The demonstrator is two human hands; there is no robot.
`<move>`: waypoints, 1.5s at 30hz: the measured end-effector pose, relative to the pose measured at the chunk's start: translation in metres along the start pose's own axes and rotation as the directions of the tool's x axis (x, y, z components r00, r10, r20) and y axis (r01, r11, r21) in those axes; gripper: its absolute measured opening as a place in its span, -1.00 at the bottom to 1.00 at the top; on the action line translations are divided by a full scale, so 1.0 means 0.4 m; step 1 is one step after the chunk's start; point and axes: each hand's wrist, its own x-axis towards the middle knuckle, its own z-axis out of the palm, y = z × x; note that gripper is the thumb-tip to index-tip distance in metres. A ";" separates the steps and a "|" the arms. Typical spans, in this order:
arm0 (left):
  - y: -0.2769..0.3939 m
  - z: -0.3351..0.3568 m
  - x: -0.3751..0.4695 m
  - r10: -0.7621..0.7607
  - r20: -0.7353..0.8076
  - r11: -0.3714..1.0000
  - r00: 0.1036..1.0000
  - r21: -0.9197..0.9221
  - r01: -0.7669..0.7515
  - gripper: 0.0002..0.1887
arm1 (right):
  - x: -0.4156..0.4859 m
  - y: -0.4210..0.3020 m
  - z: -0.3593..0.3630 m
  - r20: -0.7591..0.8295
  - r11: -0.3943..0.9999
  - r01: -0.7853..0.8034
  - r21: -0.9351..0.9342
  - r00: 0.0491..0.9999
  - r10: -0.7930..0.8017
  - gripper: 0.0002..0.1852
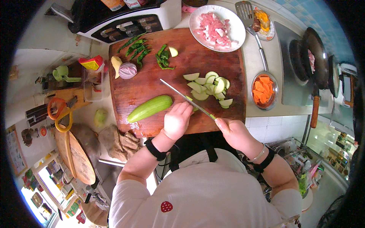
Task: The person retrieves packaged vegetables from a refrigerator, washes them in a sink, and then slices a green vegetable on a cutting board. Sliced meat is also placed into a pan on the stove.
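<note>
My right hand (pixel 236 132) grips a kitchen knife (pixel 177 91), its blade seen nearly edge-on and slanting up to the left over the wooden cutting board (pixel 182 68). Beside the blade, the curled fingers of my left hand (pixel 177 119) hold down a piece of green squash (pixel 195 109), mostly hidden by the hand and knife. To the left lies a larger length of green squash (pixel 150 109). Cut squash slices (pixel 212 85) form a loose pile beyond the blade, on the right.
Green peppers (pixel 138 48), a cut red onion (pixel 127 70) and peeled ginger (pixel 116 66) lie on the board's far left. A plate of sliced raw meat (pixel 216 28) overlaps its far right corner. Right of it are a bowl of carrot slices (pixel 263 89), a spatula (pixel 256 37) and a wok (pixel 316 59).
</note>
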 end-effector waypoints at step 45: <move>-0.017 0.014 -0.008 0.037 -0.049 0.999 0.998 -0.005 -0.037 -0.71 | 0.012 0.015 -0.005 0.001 0.998 -0.035 -0.047 0.999 0.035 -0.45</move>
